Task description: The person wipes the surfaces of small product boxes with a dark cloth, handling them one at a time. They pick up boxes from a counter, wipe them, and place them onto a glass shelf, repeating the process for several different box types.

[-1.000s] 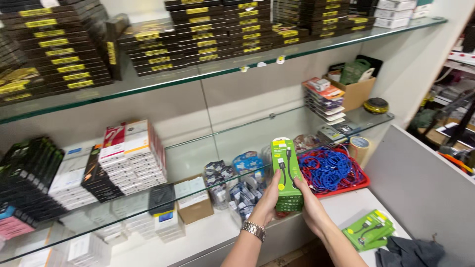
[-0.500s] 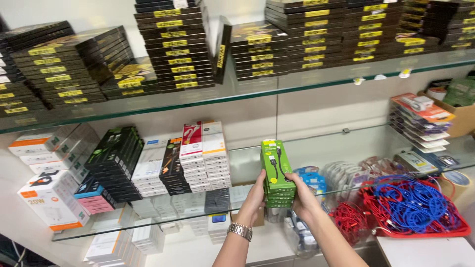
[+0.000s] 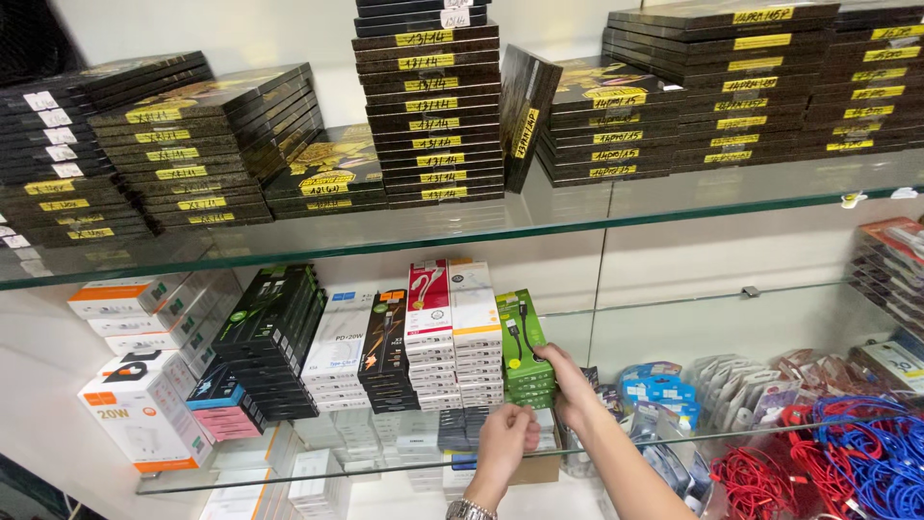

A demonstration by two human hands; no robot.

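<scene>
Both hands held the green boxes [image 3: 525, 351]: right hand [image 3: 570, 385] fingers clamped on their side, left hand [image 3: 508, 435] fingers curled beneath. Just left of the fingers stood white boxes [image 3: 475, 332]; a careless shove could have toppled either stack off the glass shelf [image 3: 289, 472].

Two hands [image 3: 539, 414], one green box stack [image 3: 525, 351]

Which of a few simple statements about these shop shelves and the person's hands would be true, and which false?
1. Both hands are on the stack of green boxes. True: the right hand is at its side, the left hand at its base.
2. The green boxes stand on the top shelf. False: on the middle glass shelf.
3. Black flat boxes fill the top shelf. True.
4. The cable bundles at right are all yellow. False: red and blue.
</scene>
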